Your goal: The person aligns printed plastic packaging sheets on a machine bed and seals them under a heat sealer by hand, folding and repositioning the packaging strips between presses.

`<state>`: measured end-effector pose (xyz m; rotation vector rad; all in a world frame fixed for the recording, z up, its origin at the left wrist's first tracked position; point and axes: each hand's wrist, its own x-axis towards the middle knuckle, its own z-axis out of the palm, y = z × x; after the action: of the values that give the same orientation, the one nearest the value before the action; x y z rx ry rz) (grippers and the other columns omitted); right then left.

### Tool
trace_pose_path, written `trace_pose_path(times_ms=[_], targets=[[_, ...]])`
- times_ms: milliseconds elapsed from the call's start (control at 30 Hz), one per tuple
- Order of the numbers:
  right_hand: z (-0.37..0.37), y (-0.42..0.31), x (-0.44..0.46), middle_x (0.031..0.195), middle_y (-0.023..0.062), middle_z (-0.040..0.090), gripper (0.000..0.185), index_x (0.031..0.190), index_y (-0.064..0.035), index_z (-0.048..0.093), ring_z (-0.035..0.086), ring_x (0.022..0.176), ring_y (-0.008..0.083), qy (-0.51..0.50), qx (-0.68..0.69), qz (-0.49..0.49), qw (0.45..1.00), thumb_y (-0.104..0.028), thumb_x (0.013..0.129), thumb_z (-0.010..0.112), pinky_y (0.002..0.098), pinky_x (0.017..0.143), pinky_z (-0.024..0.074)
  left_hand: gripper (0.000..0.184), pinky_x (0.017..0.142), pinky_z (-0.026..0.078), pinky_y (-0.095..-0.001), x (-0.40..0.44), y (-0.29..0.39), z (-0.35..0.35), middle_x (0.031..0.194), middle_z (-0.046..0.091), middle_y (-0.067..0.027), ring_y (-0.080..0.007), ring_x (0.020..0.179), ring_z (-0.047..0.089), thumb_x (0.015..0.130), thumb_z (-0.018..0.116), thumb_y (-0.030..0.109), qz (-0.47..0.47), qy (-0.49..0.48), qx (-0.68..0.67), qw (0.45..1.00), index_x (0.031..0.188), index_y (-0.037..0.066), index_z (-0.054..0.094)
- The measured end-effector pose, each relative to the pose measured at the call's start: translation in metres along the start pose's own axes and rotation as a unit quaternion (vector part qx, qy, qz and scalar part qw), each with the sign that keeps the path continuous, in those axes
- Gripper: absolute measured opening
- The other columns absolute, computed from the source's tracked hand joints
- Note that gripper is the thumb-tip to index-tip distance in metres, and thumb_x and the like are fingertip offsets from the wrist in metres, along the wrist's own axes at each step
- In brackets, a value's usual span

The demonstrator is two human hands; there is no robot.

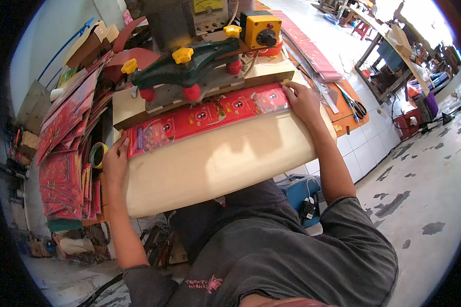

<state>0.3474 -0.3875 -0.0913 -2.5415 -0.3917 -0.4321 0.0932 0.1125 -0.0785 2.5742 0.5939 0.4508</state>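
A long red printed plastic sheet [189,123] lies across a pale, cream-coloured work surface [225,148], its far edge close to the press head. My left hand [116,158] is closed at the sheet's left end, fingers and thumb at its corner. At the right end, my right hand [303,101] pinches the other corner. Above and behind the sheet stands a dark green press machine [189,64] with yellow knobs and red round fittings. Its long metal bar sits just beyond the sheet's far edge.
Stacked red printed packets [61,179] lean at the left beside a yellow tape roll [98,153]. An orange control box [262,30] sits on the machine. Scissors [357,107] and more red sheets [307,43] lie on the orange table at the right.
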Motion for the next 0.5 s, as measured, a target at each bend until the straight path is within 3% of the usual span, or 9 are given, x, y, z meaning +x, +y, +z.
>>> trace_pose_path(times_ms=[100, 167, 500], targets=[[-0.001, -0.002, 0.002, 0.098, 0.0155, 0.077, 0.032, 0.115, -0.0208, 0.077, 0.072, 0.095, 0.0358, -0.022, -0.011, 0.026, 0.999, -0.043, 0.1, 0.059, 0.0469, 0.085, 0.0549, 0.045, 0.089, 0.053, -0.0427, -0.004, 0.007, 0.003, 0.109, 0.071, -0.0265, -0.0432, 0.103, 0.069, 0.104, 0.056, 0.044, -0.054, 0.017, 0.046, 0.997, 0.13, 0.011, 0.071], [0.0, -0.001, 0.002, 0.098, 0.0154, 0.077, 0.033, 0.115, -0.021, 0.077, 0.072, 0.096, 0.0358, -0.021, -0.01, 0.023, 0.999, -0.043, 0.1, 0.059, 0.0467, 0.085, 0.0549, 0.045, 0.086, 0.053, -0.0439, -0.007, 0.0, 0.01, 0.102, 0.071, -0.0273, -0.0446, 0.098, 0.068, 0.104, 0.055, 0.047, 0.002, 0.081, 0.017, 0.997, 0.127, 0.013, 0.072], [0.0, 0.0, 0.001, 0.095, 0.0161, 0.077, 0.035, 0.116, -0.0212, 0.078, 0.073, 0.094, 0.0348, -0.023, -0.015, 0.039, 0.999, -0.046, 0.099, 0.061, 0.0459, 0.084, 0.0549, 0.043, 0.081, 0.053, -0.046, -0.006, -0.005, 0.011, 0.101, 0.071, -0.0245, -0.0446, 0.095, 0.068, 0.103, 0.054, 0.051, -0.013, 0.062, 0.026, 0.998, 0.128, 0.021, 0.073]])
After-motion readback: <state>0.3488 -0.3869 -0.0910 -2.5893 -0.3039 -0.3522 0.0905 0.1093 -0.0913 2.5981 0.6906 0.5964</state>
